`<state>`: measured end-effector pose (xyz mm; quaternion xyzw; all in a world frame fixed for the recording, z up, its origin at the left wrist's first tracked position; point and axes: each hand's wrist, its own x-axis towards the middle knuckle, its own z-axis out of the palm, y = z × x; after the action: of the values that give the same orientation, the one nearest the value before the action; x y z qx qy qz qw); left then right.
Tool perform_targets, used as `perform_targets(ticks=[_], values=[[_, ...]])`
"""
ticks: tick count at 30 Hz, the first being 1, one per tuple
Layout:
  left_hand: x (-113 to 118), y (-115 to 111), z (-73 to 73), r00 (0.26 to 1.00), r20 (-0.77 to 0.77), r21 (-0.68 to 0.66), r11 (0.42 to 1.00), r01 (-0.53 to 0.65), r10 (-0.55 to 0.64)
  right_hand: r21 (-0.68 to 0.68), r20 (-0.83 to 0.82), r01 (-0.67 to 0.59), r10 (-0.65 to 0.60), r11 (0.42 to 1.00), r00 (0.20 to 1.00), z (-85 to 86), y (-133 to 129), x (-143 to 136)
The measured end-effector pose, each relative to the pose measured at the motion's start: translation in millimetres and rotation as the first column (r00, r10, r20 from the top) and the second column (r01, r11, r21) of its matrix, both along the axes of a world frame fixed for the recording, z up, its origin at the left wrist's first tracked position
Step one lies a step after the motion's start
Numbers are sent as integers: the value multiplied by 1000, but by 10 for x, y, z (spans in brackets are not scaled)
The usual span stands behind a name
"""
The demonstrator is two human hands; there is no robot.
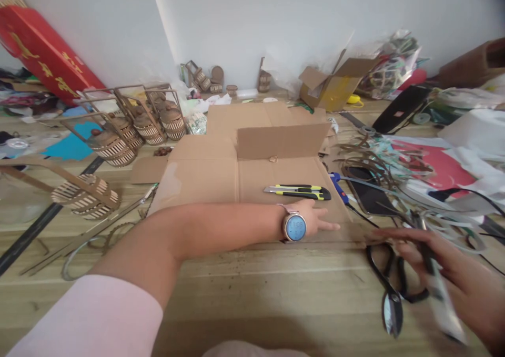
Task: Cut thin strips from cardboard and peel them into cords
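Cardboard [201, 183] lies spread on the table [221, 299], one flap standing up near its middle. Across its near part reaches the left arm, with a watch [295, 227] at the wrist. The left hand [316, 219] is open, fingers apart and pointing right, with nothing in its grip; it is over the cardboard, just on the near side of the knife [302, 191], which lies there with its blade pointing left. The right hand [455, 273] is curled around a tool [438, 291], dark above and pale below, too blurred to make out. Scissors [391, 297] lie beside that hand; I cannot tell whether its fingers touch their handles. Beyond it are a phone [371, 191] and tangled strips [355, 154]. Baskets [114, 148] stand to the left of the cardboard.
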<state>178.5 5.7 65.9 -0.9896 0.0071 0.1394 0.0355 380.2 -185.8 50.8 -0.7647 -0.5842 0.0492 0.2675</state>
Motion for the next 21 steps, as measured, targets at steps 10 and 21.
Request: perform_targets(ticks=[10, 21], values=[[-13, 20, -24, 987, -25, 32, 987, 160, -159, 122, -298, 196, -152, 973, 942, -112, -9, -1218], [34, 40, -75, 986, 1, -42, 985, 166, -166, 143, -429, 138, -65, 980, 901, -300, 313, -1395]])
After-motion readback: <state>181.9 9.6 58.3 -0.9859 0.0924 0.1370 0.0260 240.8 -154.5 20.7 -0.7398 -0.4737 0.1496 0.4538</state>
